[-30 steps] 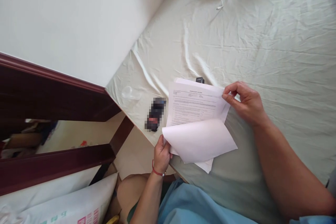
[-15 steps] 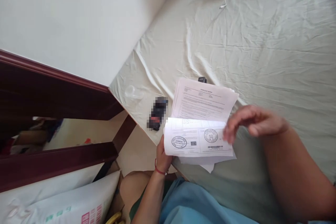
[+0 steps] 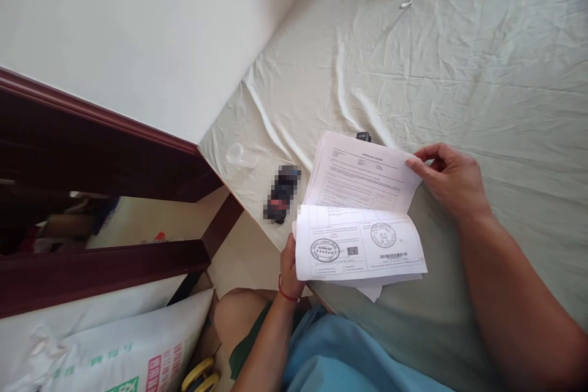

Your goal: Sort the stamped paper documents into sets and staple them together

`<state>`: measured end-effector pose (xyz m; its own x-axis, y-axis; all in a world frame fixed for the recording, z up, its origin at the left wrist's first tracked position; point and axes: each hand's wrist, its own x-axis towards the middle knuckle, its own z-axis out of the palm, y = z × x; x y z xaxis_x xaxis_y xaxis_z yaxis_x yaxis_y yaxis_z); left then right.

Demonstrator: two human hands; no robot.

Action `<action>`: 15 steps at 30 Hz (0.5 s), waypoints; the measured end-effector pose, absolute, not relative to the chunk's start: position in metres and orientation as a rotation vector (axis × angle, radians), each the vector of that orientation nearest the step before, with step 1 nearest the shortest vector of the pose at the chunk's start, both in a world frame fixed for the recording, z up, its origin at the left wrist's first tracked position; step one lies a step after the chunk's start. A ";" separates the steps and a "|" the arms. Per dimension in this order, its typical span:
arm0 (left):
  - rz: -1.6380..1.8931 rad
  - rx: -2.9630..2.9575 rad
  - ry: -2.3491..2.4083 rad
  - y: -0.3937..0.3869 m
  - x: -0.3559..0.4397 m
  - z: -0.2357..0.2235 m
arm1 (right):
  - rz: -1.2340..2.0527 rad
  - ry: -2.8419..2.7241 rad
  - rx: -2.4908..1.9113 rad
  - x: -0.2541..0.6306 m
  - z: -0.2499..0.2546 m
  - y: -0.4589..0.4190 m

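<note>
White printed papers, stacked at near-L edge of cloth-covered table; top sheet curled down, two stamps showing. My L hand is closed on the stack's lower L side, most fingers hidden behind it. My R hand: thumb & index pinched together on upper R corner of headed page. Dark obj., blurred, just L of stack, nr same edge.
</note>
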<state>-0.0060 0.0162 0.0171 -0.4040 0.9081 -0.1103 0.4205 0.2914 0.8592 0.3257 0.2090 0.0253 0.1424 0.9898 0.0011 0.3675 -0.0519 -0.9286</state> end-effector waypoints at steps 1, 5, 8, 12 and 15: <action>1.037 1.181 1.953 0.016 -0.005 0.017 | 0.913 -1.364 -1.550 0.325 0.025 0.209; 1.097 1.197 1.902 0.018 -0.001 0.020 | 0.926 -1.360 -1.501 0.323 0.025 0.208; 1.113 1.197 1.900 0.019 -0.001 0.020 | 0.910 -1.368 -1.482 0.323 0.025 0.207; 1.063 1.221 1.971 0.017 -0.004 0.014 | 0.874 -1.359 -1.463 0.321 0.025 0.205; 1.054 1.264 1.999 0.016 -0.006 0.010 | 0.843 -1.360 -1.432 0.319 0.024 0.204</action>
